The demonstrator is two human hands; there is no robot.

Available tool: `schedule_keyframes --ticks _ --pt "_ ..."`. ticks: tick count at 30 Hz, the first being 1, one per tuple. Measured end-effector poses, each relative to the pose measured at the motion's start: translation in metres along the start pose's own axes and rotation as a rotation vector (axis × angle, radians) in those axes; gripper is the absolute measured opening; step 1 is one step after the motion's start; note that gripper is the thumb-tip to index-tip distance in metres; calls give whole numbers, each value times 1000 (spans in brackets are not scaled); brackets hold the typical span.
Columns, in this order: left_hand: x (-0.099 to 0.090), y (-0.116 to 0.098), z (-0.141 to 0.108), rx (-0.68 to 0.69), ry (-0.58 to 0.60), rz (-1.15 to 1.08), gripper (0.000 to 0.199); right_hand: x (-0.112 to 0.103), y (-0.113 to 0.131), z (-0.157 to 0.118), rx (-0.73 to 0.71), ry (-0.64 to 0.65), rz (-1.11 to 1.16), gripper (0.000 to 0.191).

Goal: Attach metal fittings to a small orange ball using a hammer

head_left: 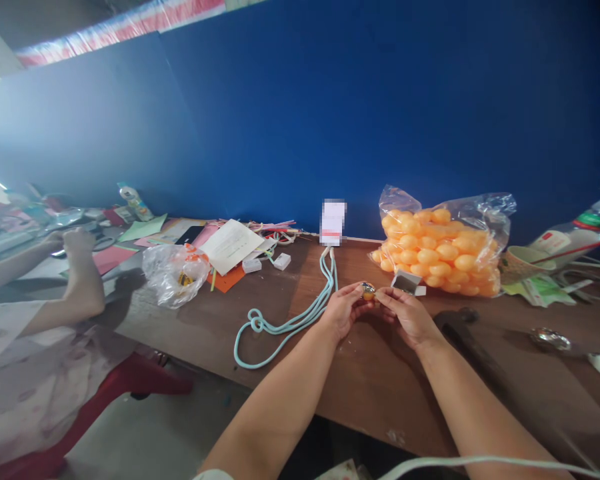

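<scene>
My left hand (344,309) has its fingers closed on a small shiny rounded piece (367,291), gold and silver in colour. My right hand (404,313) meets it from the other side, its fingertips pinched at the piece's right edge. What exactly the right fingertips grip is too small to make out. Just behind the right hand stands a small open box (406,283), dark inside with pale flaps. A clear bag of orange-yellow egg-shaped balls (437,250) lies beyond both hands.
Light-blue cord (280,328) loops across the table left of my hands, joined to a badge (333,223) against the blue partition (380,120). Plastic wrapping (173,277) and papers lie farther left, near a seated co-worker's arm (83,287). A cup (527,260) stands right.
</scene>
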State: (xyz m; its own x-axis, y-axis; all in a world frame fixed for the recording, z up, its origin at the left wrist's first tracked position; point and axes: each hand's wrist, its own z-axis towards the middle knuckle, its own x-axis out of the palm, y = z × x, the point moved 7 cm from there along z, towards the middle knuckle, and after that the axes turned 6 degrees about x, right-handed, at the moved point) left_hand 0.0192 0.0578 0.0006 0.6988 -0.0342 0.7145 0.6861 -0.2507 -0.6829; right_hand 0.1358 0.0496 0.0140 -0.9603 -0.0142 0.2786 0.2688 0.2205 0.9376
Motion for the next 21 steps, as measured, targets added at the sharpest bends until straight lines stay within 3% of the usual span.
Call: schedule_keyframes --ticks 21 --pt "0 1 2 13 16 -18 19 2 2 0 -45 -24 34 24"
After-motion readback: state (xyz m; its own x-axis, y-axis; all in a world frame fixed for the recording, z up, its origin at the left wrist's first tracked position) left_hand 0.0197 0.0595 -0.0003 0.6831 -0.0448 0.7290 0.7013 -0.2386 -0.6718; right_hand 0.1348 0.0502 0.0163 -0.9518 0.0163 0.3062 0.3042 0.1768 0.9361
